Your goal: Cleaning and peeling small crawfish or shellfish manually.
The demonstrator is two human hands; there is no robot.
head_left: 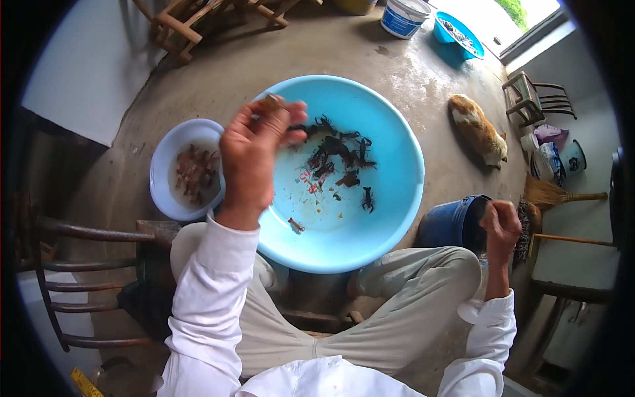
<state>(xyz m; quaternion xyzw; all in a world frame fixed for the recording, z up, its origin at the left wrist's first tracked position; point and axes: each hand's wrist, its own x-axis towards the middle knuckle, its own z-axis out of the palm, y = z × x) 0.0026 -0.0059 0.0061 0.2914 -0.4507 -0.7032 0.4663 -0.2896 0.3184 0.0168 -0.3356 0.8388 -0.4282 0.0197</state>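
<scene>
White bowl [165, 173] far left holds reddish peeled pieces. Left hand [253, 155] is raised over the blue basin [390, 198], fingertips pinching a small brown crayfish [270, 103]; mostly hidden, so axis and heading are unclear. Dark crayfish pile [337, 155] lies mid-basin. Right hand [501, 223] is clenched over the dark bucket [450, 225], contents not visible.

Lt blue basin [390, 198], dk crayfish [334, 155], white bowl [165, 165], navy bucket [450, 225].
</scene>
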